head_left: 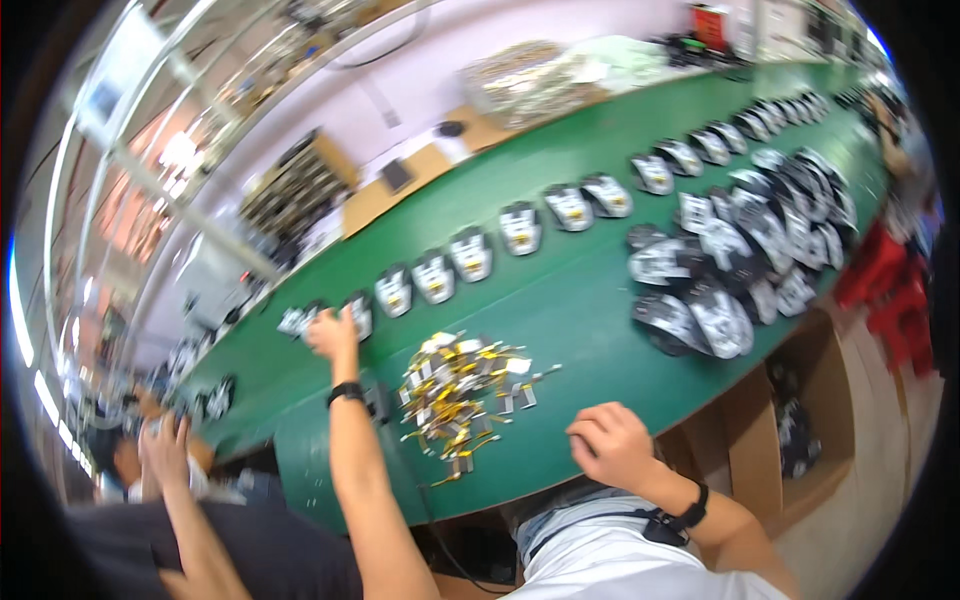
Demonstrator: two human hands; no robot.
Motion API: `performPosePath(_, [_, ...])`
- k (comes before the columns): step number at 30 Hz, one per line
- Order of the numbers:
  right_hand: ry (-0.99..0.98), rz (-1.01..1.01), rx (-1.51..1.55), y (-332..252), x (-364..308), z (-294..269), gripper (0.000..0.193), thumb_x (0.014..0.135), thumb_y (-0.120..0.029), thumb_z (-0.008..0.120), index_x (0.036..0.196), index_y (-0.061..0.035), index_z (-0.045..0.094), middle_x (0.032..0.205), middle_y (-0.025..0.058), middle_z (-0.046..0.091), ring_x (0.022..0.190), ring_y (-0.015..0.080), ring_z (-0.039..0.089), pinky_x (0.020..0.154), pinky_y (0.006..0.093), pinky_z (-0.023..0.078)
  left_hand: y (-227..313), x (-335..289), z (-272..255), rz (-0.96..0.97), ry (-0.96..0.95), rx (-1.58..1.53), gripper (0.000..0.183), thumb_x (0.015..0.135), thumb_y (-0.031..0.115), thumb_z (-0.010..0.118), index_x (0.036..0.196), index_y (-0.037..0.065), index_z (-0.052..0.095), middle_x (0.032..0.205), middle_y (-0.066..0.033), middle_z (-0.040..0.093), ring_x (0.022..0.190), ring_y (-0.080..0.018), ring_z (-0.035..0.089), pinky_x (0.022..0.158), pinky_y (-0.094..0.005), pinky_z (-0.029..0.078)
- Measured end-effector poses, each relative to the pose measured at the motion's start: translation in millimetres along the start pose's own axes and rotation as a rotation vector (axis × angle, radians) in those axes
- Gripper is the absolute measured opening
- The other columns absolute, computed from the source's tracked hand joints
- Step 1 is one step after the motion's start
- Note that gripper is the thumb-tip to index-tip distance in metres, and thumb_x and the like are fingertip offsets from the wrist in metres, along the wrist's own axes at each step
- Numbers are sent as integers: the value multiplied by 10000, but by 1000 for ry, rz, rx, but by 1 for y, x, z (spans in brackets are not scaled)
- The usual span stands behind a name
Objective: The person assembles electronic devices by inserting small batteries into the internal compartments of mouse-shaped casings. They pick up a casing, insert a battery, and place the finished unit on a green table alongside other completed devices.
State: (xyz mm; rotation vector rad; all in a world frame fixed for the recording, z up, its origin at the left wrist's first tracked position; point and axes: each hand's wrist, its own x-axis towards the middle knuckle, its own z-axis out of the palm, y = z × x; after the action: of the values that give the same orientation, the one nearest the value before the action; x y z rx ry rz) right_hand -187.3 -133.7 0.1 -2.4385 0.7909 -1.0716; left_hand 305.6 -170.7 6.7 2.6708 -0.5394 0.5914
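Note:
My left hand (331,334) reaches over the green table to the near end of a row of black oval shells with white insides and small yellow patches. Its thumb and fingers are apart, at a shell (296,321) lying askew; another shell (359,315) stands just right of it. Close to the table's front edge is my right hand (612,446), its fingers curled; whatever they may hold is hidden. Between my arms lies a heap of small silver battery packs (455,385) with yellow tape and short wires.
A large pile of black-and-white shells (725,260) covers the table's right side. An open cardboard box (815,420) stands below it, near red stools (890,290). At lower left, a co-worker's arm (170,460) is close to mine. Bundled stacks (535,80) line the back.

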Motion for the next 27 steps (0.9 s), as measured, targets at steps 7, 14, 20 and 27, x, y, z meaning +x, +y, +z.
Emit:
performPosePath(7, [26, -38, -88, 1, -10, 7, 120, 733, -133, 693, 838, -107, 641, 901, 20, 616, 848, 213, 591, 700, 326, 492, 149, -84, -93, 809, -498, -667, 314, 832, 250, 702, 1054, 31, 664, 985, -162, 693, 905, -321, 662, 820, -412, 513])
performPosePath(14, [34, -47, -53, -6, -11, 11, 141, 730, -117, 697, 856, -100, 636, 912, 26, 609, 854, 222, 592, 699, 330, 498, 328, -233, -141, 1340, -906, -291, 821, 669, 622, 767, 1151, -28, 625, 1165, -238, 618, 1090, -377, 600, 946, -427, 485])
performPosePath(20, [29, -54, -30, -4, -11, 12, 145, 726, -102, 697, 856, -90, 635, 919, 28, 610, 845, 228, 595, 698, 334, 502, 340, -258, -114, 1349, -710, -290, 831, 618, 513, 841, 1224, 37, 530, 1182, -166, 566, 1148, -346, 547, 930, -482, 467])
performPosePath(27, [49, -78, 285, -5, -5, -7, 185, 682, -3, 703, 841, -82, 657, 909, 65, 643, 845, 242, 619, 701, 321, 513, 305, -237, -110, 1280, -589, -591, 712, 651, 389, 844, 1157, 9, 518, 1152, -184, 542, 1083, -357, 572, 871, -446, 507])
